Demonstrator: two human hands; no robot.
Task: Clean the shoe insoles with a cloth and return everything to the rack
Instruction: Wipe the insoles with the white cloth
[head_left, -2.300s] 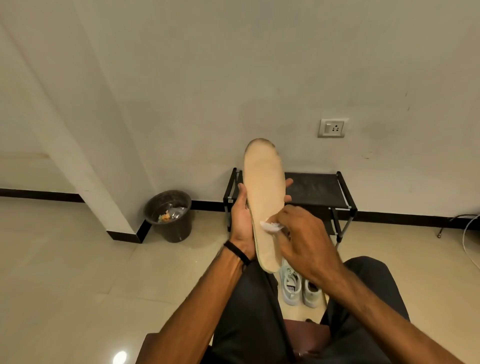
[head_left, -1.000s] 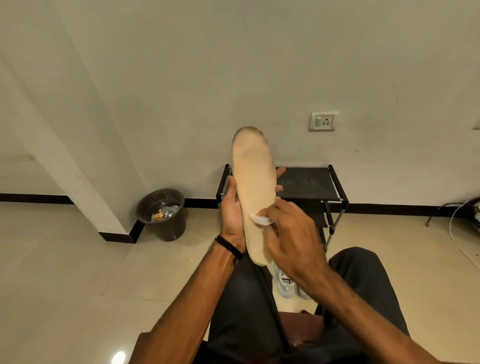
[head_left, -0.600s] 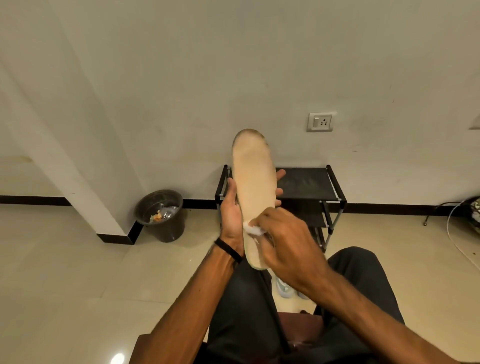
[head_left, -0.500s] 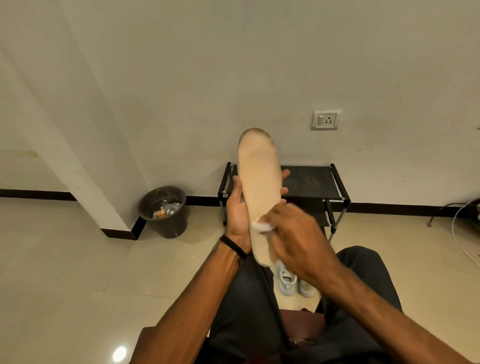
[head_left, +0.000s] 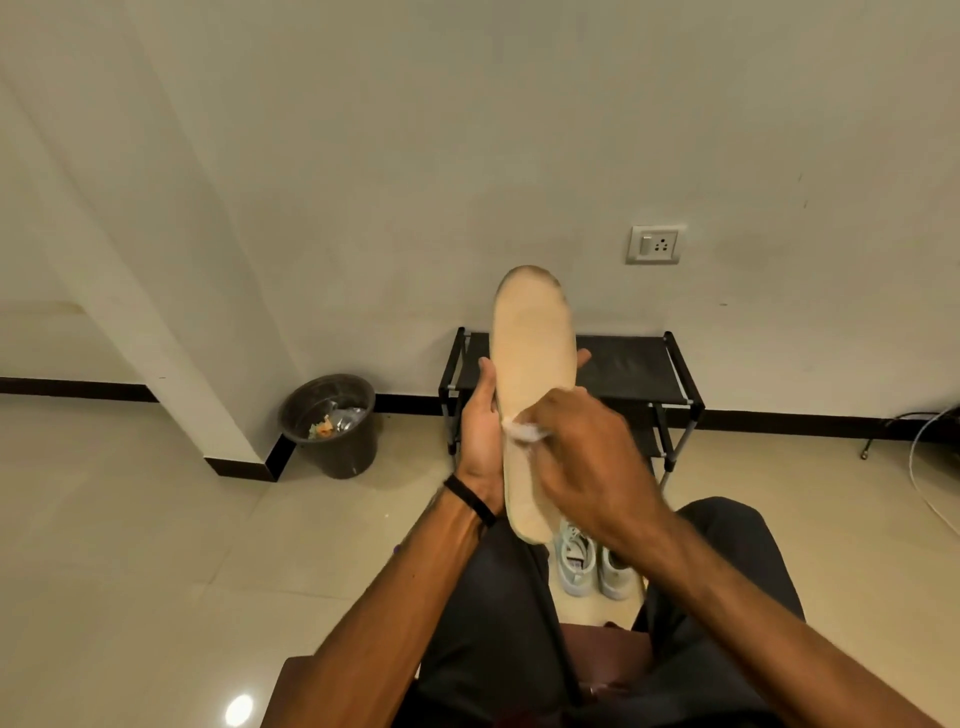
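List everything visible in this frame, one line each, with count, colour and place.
insole: 1, beige, held upright at centre
cloth: 1, white, pressed on the insole's middle
rack: 1, black, against the wall behind the insole
shoes: 2, pale, on the floor between the knees
bin: 1, dark, left of the rack, holds rubbish
wall socket: 1, white, above the rack
cable: white, floor at far right
left hand: grips the insole's edge, black wristband
right hand: holds the cloth
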